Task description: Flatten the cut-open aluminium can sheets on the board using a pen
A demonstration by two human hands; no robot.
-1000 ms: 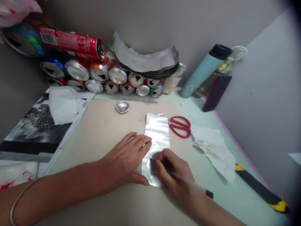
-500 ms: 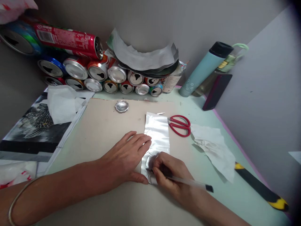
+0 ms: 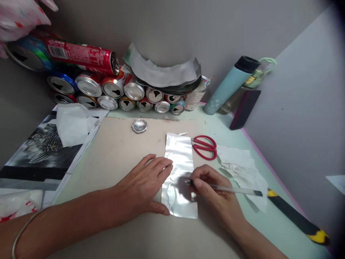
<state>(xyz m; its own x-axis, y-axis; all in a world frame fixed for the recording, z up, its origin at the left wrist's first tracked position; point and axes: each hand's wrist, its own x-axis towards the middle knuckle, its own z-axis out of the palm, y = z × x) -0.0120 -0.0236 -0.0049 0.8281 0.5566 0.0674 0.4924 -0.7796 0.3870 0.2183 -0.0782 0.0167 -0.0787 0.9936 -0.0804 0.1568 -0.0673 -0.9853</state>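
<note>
A shiny silver metal sheet [image 3: 179,154], slightly creased, lies lengthwise on a beige board [image 3: 118,140]. Pressed flat along the sheet's left edge is my left hand [image 3: 151,180], fingers stretched out and thumb near the lower corner. My right hand [image 3: 212,185] grips a clear-barrelled pen [image 3: 234,189] with a black end. Its tip points left over the middle of the sheet; whether it touches the metal I cannot tell. Red-handled scissors [image 3: 205,147] lie at the sheet's upper right, their blades mostly hidden under it.
Stacked drink cans [image 3: 113,88] line the back wall, with curved sheets [image 3: 167,73] on top. A small silver dish-shaped piece [image 3: 139,126] lies on the board. On the right are crumpled white paper [image 3: 242,165], a black-and-yellow cutter [image 3: 296,216] and a blue bottle [image 3: 229,86].
My right hand has moved up and to the right with the pen, uncovering the sheet's lower part. My left hand stays pressed in place. The whole view has shifted slightly.
</note>
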